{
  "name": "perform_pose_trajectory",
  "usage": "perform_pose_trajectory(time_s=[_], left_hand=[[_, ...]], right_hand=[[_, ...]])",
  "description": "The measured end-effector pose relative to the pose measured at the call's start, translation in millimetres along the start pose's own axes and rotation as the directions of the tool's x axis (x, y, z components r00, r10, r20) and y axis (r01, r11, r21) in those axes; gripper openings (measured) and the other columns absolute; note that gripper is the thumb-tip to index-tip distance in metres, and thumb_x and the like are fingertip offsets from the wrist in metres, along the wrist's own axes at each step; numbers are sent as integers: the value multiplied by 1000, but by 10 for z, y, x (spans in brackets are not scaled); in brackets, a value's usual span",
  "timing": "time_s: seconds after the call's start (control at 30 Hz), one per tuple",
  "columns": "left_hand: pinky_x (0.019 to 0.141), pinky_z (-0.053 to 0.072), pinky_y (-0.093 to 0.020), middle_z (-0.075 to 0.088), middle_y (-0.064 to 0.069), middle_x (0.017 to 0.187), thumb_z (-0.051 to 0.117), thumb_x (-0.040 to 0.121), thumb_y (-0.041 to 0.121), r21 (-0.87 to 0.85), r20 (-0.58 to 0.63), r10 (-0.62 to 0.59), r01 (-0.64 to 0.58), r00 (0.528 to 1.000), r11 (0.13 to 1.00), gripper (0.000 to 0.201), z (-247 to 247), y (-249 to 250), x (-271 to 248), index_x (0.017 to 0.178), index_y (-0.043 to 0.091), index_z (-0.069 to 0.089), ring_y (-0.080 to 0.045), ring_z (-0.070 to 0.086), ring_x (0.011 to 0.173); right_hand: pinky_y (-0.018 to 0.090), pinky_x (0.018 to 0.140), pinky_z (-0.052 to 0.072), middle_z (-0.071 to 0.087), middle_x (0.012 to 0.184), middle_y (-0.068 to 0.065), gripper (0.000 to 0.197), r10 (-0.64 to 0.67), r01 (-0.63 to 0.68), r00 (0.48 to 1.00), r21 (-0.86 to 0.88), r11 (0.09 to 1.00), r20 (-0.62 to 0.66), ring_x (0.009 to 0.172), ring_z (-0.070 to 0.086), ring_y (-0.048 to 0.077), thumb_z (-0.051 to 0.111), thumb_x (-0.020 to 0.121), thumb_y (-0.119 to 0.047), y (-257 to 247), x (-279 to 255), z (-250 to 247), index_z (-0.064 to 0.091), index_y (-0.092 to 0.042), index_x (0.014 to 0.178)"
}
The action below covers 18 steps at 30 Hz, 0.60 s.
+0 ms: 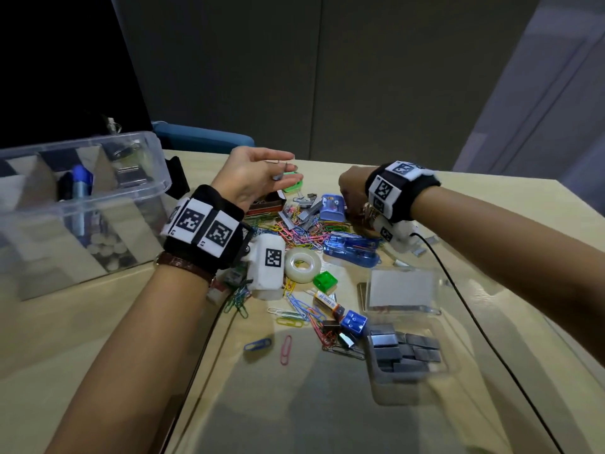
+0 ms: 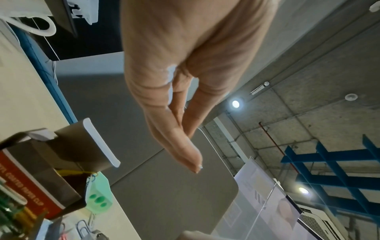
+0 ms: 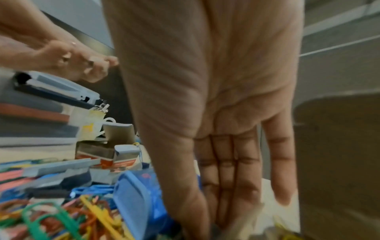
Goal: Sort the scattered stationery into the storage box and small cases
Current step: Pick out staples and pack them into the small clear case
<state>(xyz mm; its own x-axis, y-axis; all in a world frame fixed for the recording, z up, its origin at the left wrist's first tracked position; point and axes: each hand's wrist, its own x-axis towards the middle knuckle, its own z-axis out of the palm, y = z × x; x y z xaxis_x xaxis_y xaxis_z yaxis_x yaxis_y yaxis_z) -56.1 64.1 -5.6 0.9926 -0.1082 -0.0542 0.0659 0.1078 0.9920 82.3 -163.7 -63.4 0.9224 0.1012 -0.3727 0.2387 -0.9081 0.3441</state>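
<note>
Coloured paper clips (image 1: pixel 294 231) and grey staple strips (image 1: pixel 309 213) lie heaped mid-table. My left hand (image 1: pixel 288 172) is raised above the red paper clip box (image 1: pixel 265 204), palm turned right, and pinches a small grey binder clip (image 1: pixel 277 176) between thumb and fingers. In the left wrist view the left hand (image 2: pixel 191 146) shows fingers long and close together. My right hand (image 1: pixel 347 194) reaches down beside the blue case (image 1: pixel 334 204). In the right wrist view the right hand (image 3: pixel 216 224) points down, thumb and fingers closing on a blurred grey staple strip (image 3: pixel 246 217).
The clear storage box (image 1: pixel 154 149) with dividers stands at the left. An open clear case (image 1: pixel 376 371) of staple blocks sits front right. A blue stapler (image 1: pixel 350 249), tape roll (image 1: pixel 302 265), green sharpener (image 1: pixel 325 280) and black cable (image 1: pixel 458 290) lie around.
</note>
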Motion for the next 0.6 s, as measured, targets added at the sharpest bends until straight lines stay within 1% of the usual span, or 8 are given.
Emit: perform_pose_trajectory(time_s=[0.07,0.13,0.2,0.27,0.33,0.43,0.5,0.6], left_hand=[[76,59,-26,63,-20,107,46,95,-10,-4,13,14,-14,1000,1000,26,-28,17,-1,118,-8,57,-24,71,86],[76,59,-26,64,-20,106,45,95,-10,-6,12,31,-31,999,1000,25,-66,37,1,117,-8,58,-23,71,85],[73,60,-25,65,-17,104,45,96,-8,-5,-5,39,-39,999,999,24,-119,57,6,115,-5,60,-21,72,80],[64,59,-21,68,-14,103,48,96,-4,28,-39,36,-35,999,999,23,-165,56,15,112,2,63,-19,73,75],[57,56,-18,70,-12,101,50,96,-3,39,-91,16,-13,996,999,21,-197,42,37,110,4,65,-18,74,72],[53,54,-15,68,-16,94,49,97,-2,-20,-139,-14,11,990,1000,21,-218,42,61,113,-5,62,-15,72,63],[53,54,-16,65,-19,92,48,98,-1,-64,-133,-21,12,991,998,24,-231,51,69,117,-10,57,-15,71,60],[58,56,-20,64,-23,95,47,96,-6,-133,-91,-17,4,996,991,26,-266,38,78,122,-12,51,-21,71,68]], right_hand=[[22,54,46,57,56,0,45,-59,59,998,21,998,33,48,46,20,80,49,-48,-109,-305,-169,62,-8,62],[24,57,47,63,57,-2,35,-122,111,988,119,987,90,54,54,15,81,62,-41,-139,-477,-273,70,-8,68],[21,59,49,70,68,0,21,-182,144,967,210,967,177,67,63,12,79,77,-27,-124,-687,-418,74,-8,82],[22,63,50,71,72,-2,22,-215,182,970,251,951,110,73,64,11,80,78,-29,-160,-814,-529,75,-11,90],[22,70,50,72,72,-7,27,-284,296,955,235,926,-84,72,65,9,84,72,-36,-274,-859,-588,76,-22,93],[11,76,44,72,87,-7,36,-518,572,812,190,798,-268,78,65,6,84,74,-28,-544,-894,-630,73,-26,109],[1,73,38,72,98,-5,37,-612,662,743,168,730,-270,82,65,7,78,80,-19,-680,-867,-644,71,-24,117],[11,78,42,71,102,-5,45,-636,661,746,99,744,-200,85,64,9,76,81,-15,-825,-788,-613,67,-27,123]])
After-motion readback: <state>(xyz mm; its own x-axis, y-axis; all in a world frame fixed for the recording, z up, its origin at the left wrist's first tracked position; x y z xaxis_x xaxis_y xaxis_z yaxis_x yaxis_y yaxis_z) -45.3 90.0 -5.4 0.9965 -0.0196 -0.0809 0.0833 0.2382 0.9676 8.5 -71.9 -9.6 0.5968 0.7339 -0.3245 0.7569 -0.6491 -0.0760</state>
